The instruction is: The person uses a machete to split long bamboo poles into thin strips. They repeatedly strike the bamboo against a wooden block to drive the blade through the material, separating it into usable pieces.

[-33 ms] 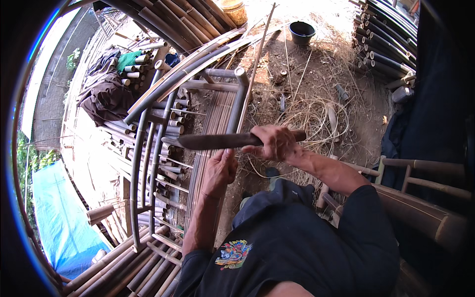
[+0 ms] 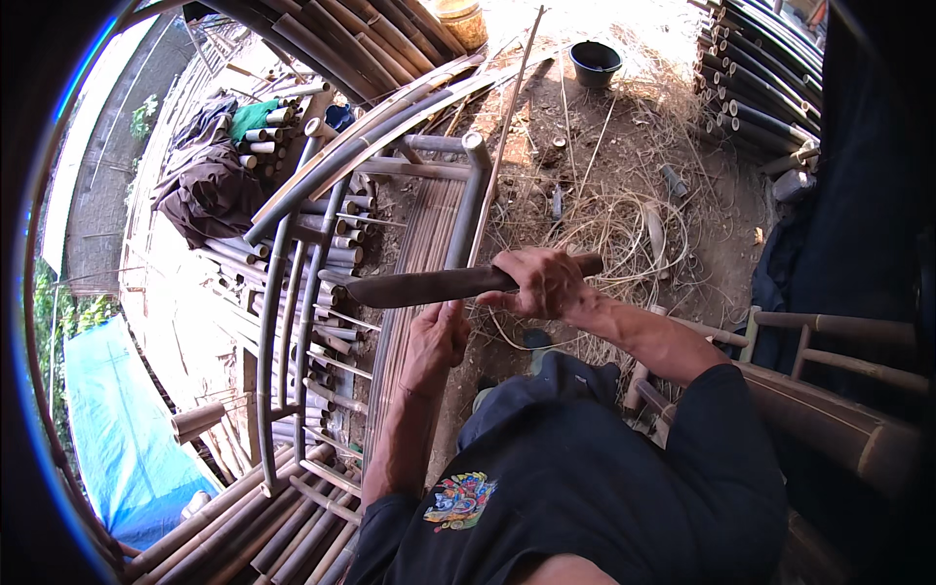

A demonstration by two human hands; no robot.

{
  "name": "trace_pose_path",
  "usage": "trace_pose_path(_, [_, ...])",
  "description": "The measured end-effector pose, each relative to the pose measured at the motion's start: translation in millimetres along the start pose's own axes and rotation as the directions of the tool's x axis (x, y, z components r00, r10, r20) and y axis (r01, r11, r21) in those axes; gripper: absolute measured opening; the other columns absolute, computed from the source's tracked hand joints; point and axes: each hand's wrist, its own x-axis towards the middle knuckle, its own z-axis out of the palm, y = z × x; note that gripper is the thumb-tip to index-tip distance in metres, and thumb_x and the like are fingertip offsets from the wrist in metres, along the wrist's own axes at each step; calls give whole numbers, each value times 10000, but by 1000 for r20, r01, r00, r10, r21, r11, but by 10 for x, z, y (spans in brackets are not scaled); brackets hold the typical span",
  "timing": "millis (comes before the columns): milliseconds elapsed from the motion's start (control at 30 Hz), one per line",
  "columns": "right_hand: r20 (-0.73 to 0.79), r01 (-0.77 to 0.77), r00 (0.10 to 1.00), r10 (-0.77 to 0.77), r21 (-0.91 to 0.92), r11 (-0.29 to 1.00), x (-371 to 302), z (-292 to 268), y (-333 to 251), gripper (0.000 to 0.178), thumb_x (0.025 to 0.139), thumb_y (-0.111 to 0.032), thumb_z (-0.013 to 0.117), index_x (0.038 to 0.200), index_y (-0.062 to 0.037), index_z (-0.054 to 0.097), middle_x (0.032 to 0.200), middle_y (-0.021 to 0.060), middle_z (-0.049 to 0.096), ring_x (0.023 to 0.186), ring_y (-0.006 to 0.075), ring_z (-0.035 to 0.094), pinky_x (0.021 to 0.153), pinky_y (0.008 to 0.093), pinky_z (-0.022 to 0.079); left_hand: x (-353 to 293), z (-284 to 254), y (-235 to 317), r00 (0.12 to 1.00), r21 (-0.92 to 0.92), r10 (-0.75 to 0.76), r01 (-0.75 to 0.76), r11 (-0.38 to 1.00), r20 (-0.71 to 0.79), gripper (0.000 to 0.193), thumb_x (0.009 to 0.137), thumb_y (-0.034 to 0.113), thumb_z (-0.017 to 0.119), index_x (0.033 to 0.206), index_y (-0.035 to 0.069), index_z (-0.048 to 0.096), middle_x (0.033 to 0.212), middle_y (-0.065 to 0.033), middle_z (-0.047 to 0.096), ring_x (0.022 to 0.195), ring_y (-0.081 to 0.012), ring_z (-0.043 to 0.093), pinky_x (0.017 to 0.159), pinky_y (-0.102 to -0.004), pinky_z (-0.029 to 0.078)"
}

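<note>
My right hand point(image 2: 541, 283) is wrapped round the handle of a machete point(image 2: 419, 289). Its dark, broad blade points left, slightly tip-down, just above my left hand point(image 2: 435, 343). That hand is closed with the thumb on top, at the near end of a long thin bamboo strip point(image 2: 500, 136), which runs away from me and passes behind the blade. Beneath the left hand and forearm lies a bamboo bench point(image 2: 429, 219) with a slatted seat and a round front rail. The blade hides where strip and rail meet the fingers.
Bamboo poles are stacked at the left point(image 2: 336, 244), with a dark cloth point(image 2: 210, 195) on them, and more poles point(image 2: 765, 88) lie at the far right. A black bucket point(image 2: 595, 64) stands beyond loose shavings point(image 2: 634, 234). A blue tarp point(image 2: 127, 439) lies lower left; another bamboo seat point(image 2: 829, 409) stands right.
The machete's tip has dipped a little, bringing the blade lower towards my left hand. My left hand has shifted very slightly towards me.
</note>
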Motion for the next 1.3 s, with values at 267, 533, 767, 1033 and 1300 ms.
trace_pose_path(267, [-17,-156,988,156,-38,987,7,-79,227,626,889,-683,409,797,-83,561,575,74,586,459,185,597,395,349,484,-494,48,-168,1000,25,7,-8,1000,12,455,992,322,509,1348,40,494,639,78,407,503,-12,341,422,-163,257])
trace_pose_path(533, [6,-532,839,544,-204,822,152,-607,1516,649,889,-729,326,803,-135,574,562,17,532,454,136,517,394,343,405,-1293,-335,-711,998,65,-58,55,996,38,522,974,367,530,1331,-14,501,604,69,400,499,-19,345,442,-187,237])
trace_pose_path(767, [-155,-523,852,499,-238,819,218,-977,2163,719,847,-794,294,753,-133,560,510,-3,466,473,143,511,415,356,391,-1821,-960,-1171,997,89,-54,48,995,58,536,950,360,578,1303,-39,520,626,57,456,493,-23,357,447,-196,258])
trace_pose_path(1033, [-60,-726,681,730,77,684,192,-1039,1907,650,885,-710,382,748,-109,588,573,64,524,540,173,554,446,353,417,-1409,-814,-925,998,262,-67,68,963,-12,491,990,383,477,1202,-45,593,625,-11,560,482,-64,480,455,-218,393])
trace_pose_path(1300, [-113,-142,984,135,-56,988,104,-250,332,597,923,-651,351,779,-99,527,555,31,516,417,131,518,332,331,454,-527,45,-294,989,187,148,-144,972,-7,393,1004,319,477,1232,17,587,555,67,391,469,-19,361,437,-192,288])
